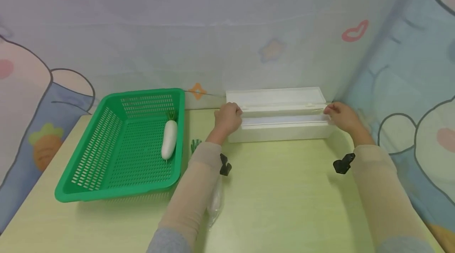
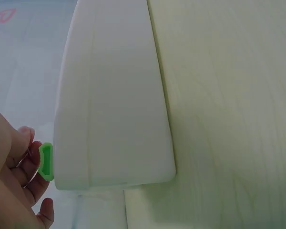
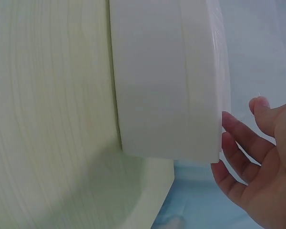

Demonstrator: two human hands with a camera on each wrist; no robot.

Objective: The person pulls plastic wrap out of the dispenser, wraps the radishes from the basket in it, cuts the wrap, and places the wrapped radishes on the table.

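Dispenser point(image 1: 281, 132): white and long, seemingly for cling film, lying along the far edge of the desk point(image 1: 284, 190), toward its far right corner.
Lid point(image 1: 275, 96): standing open on the side away from the person.
Left hand point(image 1: 227, 118): reaching the dispenser's left end with fingers curling; the thumb tip is meeting, or nearly meeting, the forefinger beside a small green end piece point(image 2: 46, 162). Whether it is pinching that piece or any film, I cannot tell.
Right hand point(image 1: 342, 118): bending its fingers loosely, half spread, fingertips touching the dispenser's right end; in the right wrist view the thumb is standing apart from them, and nothing is visibly lying between.
Handling: working at both ends together is probably serving well, as matching pressure should be holding the box square to the far edge; pushing harder on one side could be twisting or sliding it.
Fingertips: the right thumb probably needs to be closing on the forefinger before any pull, or film could be slipping free.
Left sleeve point(image 1: 197, 178): crossing above a film-wrapped radish point(image 1: 215, 199), so a low forearm could be nudging it.
Basket point(image 1: 64, 190): sitting toward the far left corner, holding a white radish point(image 1: 169, 139).
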